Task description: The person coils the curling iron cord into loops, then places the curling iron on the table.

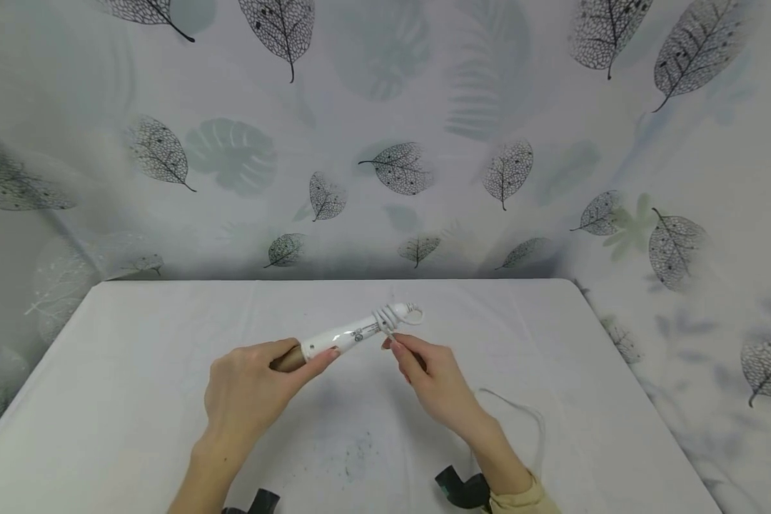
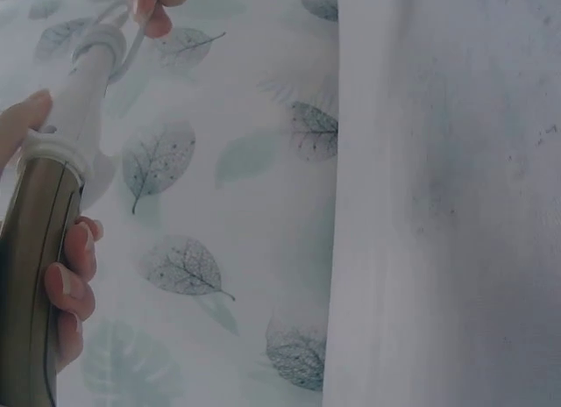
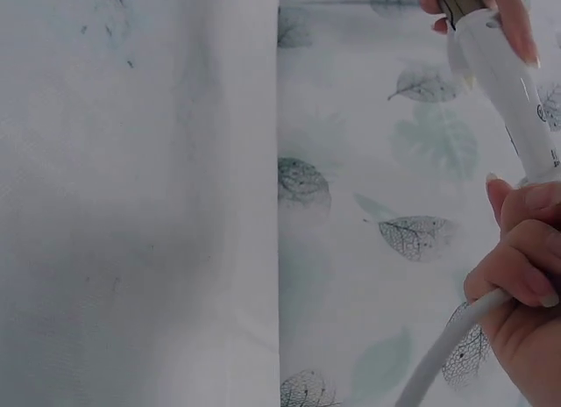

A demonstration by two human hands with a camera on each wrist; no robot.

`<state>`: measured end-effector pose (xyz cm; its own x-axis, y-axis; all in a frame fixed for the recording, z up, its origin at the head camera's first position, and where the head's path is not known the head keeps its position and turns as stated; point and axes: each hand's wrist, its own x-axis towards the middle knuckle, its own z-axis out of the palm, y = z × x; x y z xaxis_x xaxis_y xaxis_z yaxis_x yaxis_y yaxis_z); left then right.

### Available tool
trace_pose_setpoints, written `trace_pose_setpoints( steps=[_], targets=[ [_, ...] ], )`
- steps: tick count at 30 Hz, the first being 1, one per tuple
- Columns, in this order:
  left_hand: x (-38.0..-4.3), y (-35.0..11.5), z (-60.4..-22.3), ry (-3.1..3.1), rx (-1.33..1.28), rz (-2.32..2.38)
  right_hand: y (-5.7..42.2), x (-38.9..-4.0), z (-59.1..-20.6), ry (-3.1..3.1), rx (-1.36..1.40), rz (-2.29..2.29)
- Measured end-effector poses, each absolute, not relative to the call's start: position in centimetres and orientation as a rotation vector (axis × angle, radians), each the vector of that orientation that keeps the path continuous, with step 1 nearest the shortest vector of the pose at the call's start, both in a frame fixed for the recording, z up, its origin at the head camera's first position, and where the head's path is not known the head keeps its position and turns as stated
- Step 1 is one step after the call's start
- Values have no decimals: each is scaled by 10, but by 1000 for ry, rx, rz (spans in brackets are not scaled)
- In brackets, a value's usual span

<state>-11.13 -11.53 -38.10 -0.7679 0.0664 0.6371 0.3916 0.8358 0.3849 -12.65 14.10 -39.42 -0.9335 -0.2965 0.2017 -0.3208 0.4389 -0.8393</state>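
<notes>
A curling iron (image 1: 337, 338) with a white handle and a gold-brown barrel (image 2: 33, 258) is held above the table, tilted up to the right. My left hand (image 1: 250, 389) grips it around the barrel, with the thumb along the white handle. Several turns of white cord (image 1: 385, 319) wrap the handle's far end. Just below those turns, my right hand (image 1: 440, 382) pinches the cord between thumb and fingers. In the right wrist view, the cord (image 3: 447, 350) runs out from under the curled fingers. Part of the barrel is hidden behind the left hand.
A white-covered table (image 1: 135, 371) lies under both hands. The loose cord tail (image 1: 533, 410) trails beside the right forearm. Behind the table hangs a leaf-patterned cloth (image 1: 360, 107). Black wrist devices show at the left wrist (image 1: 263, 502) and by the right sleeve (image 1: 520, 500).
</notes>
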Motion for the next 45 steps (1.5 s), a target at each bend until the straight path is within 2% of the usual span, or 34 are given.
trace_pose_setpoints(
  steps=[12, 19, 24, 29, 40, 45],
  targets=[
    [-112, -121, -380, -2423, -212, -610, 135, -125, -396, -2650, 517, 1452],
    [-111, -123, -380, -2470, -162, -608, 134, -123, -398, -2576, 799, 1451],
    [-108, -122, -377, -2571, -79, -675, 136, -120, -396, -2552, 884, 1416],
    [-107, -122, -373, -2667, 50, -758, 139, -120, -395, -2484, 849, 1348],
    [-108, -129, -367, -2796, 83, -722, 147, -127, -394, -2357, 676, 1123],
    [-108, -130, -366, -2844, 100, -734, 147, -127, -393, -2333, 734, 1099]
  ],
)
